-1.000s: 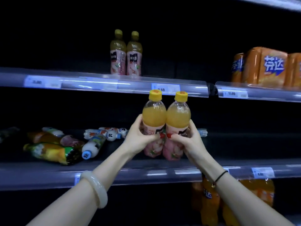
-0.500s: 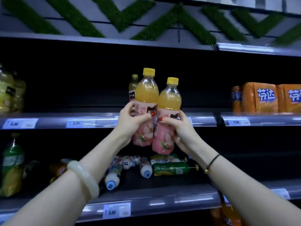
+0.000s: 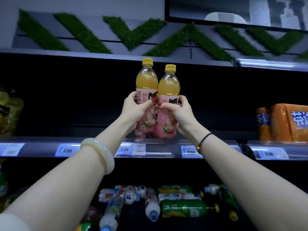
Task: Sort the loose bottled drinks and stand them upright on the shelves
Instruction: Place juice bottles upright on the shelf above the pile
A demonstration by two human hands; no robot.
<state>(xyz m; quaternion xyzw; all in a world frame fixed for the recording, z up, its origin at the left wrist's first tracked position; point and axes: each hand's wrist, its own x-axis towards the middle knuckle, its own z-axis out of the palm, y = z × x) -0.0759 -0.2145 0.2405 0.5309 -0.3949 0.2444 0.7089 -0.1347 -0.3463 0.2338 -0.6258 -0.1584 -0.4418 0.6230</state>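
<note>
**A:** What's closest?

**B:** Two bare forearms reaching up, with a pale bangle (image 3: 100,154) on the left wrist and a black cord (image 3: 205,138) on the right.

**A:** And under them?

**B:** The lower shelf (image 3: 191,222). Loose bottles (image 3: 126,195) lie on their sides across its middle, among them a green bottle (image 3: 185,208) with its cap pointing right.

**A:** The hands?

**B:** The left hand (image 3: 135,110) is wrapped round the pink label of the left bottle (image 3: 146,80), thumb across the front. The right hand (image 3: 180,114) grips the right bottle (image 3: 168,85) the same way. Both bottles are upright, yellow-capped and pressed side by side.

**A:** Where exactly?

**B:** At the front edge of the upper shelf (image 3: 160,150), about midway along, above the price tags (image 3: 67,150). Their bases sit level with the clear rail. I can't tell whether they rest on the shelf.

**A:** Farther back?

**B:** An orange multipack (image 3: 283,122) stands at the shelf's right end. Green zigzag strips (image 3: 130,35) run along the grey wall above.
</note>
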